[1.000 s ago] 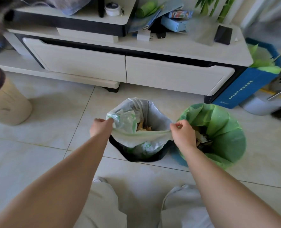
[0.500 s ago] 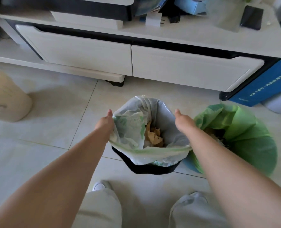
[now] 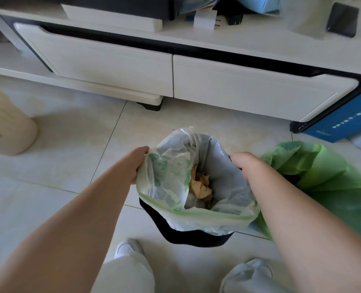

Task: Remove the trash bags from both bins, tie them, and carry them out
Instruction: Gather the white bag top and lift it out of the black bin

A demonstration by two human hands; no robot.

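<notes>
Both hands have slid farther along the rim; left hand and right hand are gripping the pale, crinkled bag, gaping over brown scraps.

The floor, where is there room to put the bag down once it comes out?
Bare floor lies left of the black bin, between it and the tan bin. A narrower strip runs between the bins and the cabinet. The right is crowded: green bag, blue box. Both hands grip the white bag.
</notes>
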